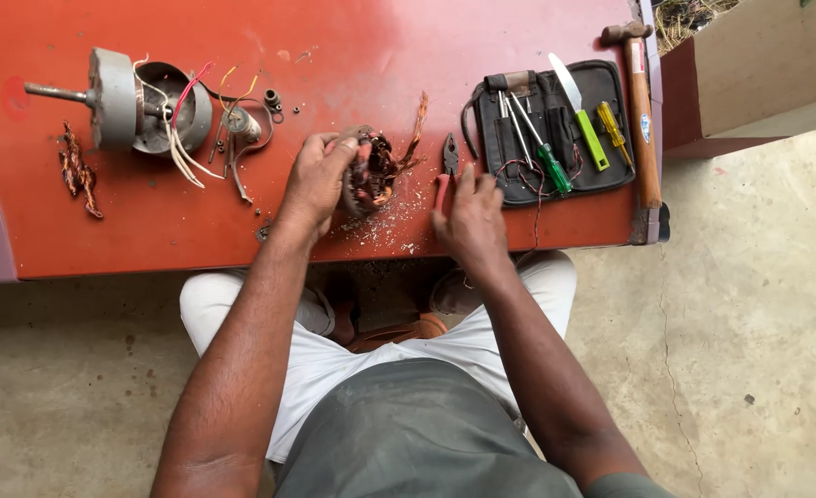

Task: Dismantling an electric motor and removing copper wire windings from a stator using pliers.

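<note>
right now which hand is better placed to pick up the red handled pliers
Right. The right hand already rests on the pliers, while the left hand is gripping the motor winding.

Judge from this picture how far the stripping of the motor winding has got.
Done: motor housing lies opened, copper scraps set aside. In hand: left hand grips the stator; right hand rests on the pliers. Left: copper wire remains in the stator.
</note>
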